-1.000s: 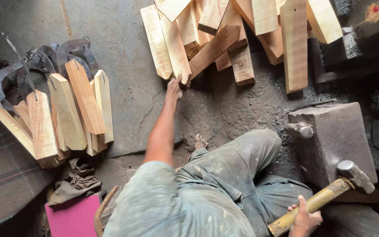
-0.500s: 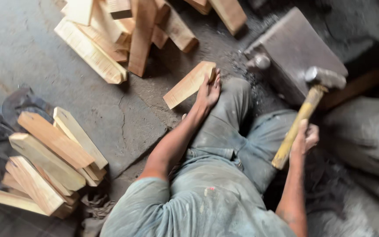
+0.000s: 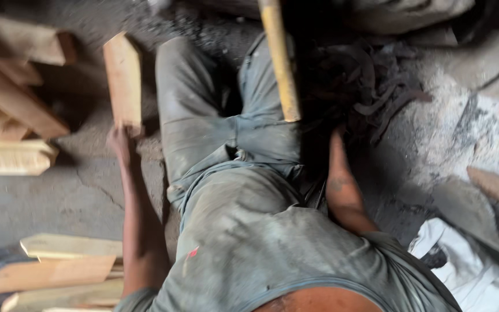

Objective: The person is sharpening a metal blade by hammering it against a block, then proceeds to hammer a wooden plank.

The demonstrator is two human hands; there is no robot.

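— Where is the left hand (image 3: 120,137)?

— Out over the grey concrete floor (image 3: 59,196), beside the person's left leg. Its fingers are closed on the lower end of a pale, flat, tapered block of wood (image 3: 123,78), which stands up from the hand toward the top edge of the view, a little tilted.

— And the right hand?

— I cannot tell how it is held. The right forearm (image 3: 342,185) runs up into a dark patch beside the hip, and the hand itself is lost in shadow there. A long yellow wooden handle (image 3: 279,58) comes down from the top edge and ends right at that spot, so it lies at the hand, but the grip does not show.

— What lies around them?

— More pale wooden blocks in two lots: a loose heap (image 3: 12,110) at the floor's left edge, and a stack of flat pieces (image 3: 64,266) near the lower left corner, just beside the left arm. To the right of the handle is a tangle of dark curved metal pieces (image 3: 376,92) on ashy ground, and a crumpled white cloth (image 3: 463,266) lies near the lower right corner. The view is blurred.
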